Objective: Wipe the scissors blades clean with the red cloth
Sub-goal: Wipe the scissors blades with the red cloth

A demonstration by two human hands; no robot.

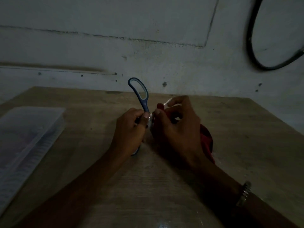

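Blue-handled scissors (141, 97) stand over the middle of the wooden table (230, 129), one handle loop pointing up and away from me. My left hand (130, 132) grips them near the pivot; a second handle peeks out below that hand. My right hand (176, 127) is closed around the red cloth (206, 139), which bunches out at the wrist side and shows between the fingers. A shiny blade tip sticks out past my right fingers, the rest of the blades hidden by the cloth and hand.
A clear plastic box with a lid (28, 139) lies on the table's left side. A pale wall rises right behind the table, with a black cable loop (251, 46) hanging at the upper right. The scene is dim.
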